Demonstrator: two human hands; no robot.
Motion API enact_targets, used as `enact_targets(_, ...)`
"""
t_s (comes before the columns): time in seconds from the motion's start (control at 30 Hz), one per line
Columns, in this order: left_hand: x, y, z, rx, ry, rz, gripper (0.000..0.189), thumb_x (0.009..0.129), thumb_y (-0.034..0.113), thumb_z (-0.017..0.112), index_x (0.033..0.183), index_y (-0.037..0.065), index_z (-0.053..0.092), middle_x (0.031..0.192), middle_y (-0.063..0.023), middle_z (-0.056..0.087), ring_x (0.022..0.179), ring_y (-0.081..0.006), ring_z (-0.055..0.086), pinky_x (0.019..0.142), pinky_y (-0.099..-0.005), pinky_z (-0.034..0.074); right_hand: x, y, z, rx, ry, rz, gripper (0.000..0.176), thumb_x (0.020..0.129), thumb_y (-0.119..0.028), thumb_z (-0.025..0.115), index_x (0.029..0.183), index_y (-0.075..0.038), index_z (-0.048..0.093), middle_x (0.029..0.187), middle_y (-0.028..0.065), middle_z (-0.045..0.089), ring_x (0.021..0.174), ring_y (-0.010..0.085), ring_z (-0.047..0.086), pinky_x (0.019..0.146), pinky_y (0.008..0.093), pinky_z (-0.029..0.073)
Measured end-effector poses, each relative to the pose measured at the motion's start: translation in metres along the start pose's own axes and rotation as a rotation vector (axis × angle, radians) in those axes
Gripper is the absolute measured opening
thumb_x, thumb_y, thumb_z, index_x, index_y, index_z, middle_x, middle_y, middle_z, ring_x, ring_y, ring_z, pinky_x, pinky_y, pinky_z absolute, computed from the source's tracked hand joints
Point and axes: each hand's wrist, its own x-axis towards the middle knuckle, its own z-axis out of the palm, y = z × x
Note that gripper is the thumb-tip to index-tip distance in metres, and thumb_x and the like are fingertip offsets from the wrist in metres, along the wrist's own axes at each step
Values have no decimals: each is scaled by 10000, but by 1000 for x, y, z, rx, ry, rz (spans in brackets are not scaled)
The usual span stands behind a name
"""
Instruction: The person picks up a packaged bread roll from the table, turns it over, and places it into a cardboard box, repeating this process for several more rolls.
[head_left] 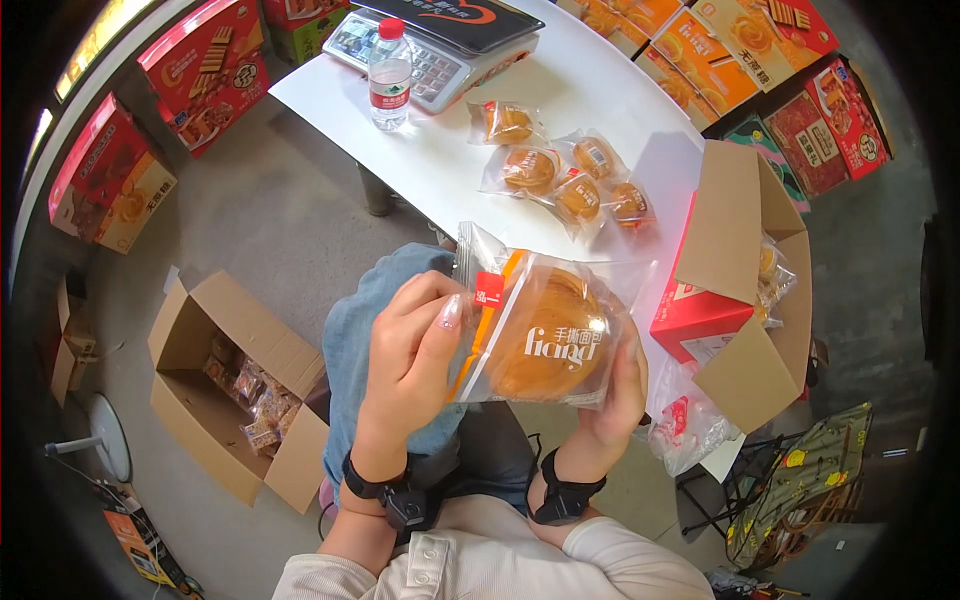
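A clear plastic bag of bread (552, 345) with an orange stripe and white lettering is held up in front of me, a round golden bun showing inside. My left hand (410, 345) pinches the bag's left side near its red label. My right hand (622, 385) grips its lower right edge, the fingers partly behind the bag. Beyond it, several smaller packaged buns (580, 195) lie in a group on the white table (440, 180). To the right stands an open red cardboard box (700, 320), its flaps up and more packaged food inside.
On the table are a water bottle (390, 85) with a red cap and a scale (450, 60). An open carton (240, 390) with small packets sits on the floor at left. A folding chair (800, 490) is at lower right. Product boxes (205, 75) stand around the table.
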Motion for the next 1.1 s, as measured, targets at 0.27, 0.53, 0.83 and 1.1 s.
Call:
enact_targets(0.27,1,-1,1,-6,10,24,248,865,116,421,777,-78,549,763,-119,537,696,-220,473,660,-294,372,1,0,0,10,9,-20,635,904,-374,398,1276,129,287,1316,223,360,1208,287,389,1005,363,280)
enact_targets(0.53,4,-1,-1,58,-14,45,256,875,121,419,786,-84,544,775,-123,543,706,-219,490,657,-292,385,3,-1,5,6,30,-18,559,918,-332,341,1264,108,328,1274,199,412,1170,262,424,987,348,299)
enact_targets(0.83,4,-2,-3,60,-11,0,260,879,118,413,802,-94,542,778,-125,541,687,-207,493,637,-280,389,4,0,6,52,27,23,584,910,-330,380,1277,117,301,1310,215,372,1194,280,406,1008,359,274)
enact_targets(1.1,6,0,-3,28,-39,12,276,884,122,401,851,-80,585,763,-112,535,676,-187,503,621,-273,398,3,1,-4,23,29,12,565,904,-323,398,1268,105,336,1293,201,407,1193,274,409,1015,361,264)
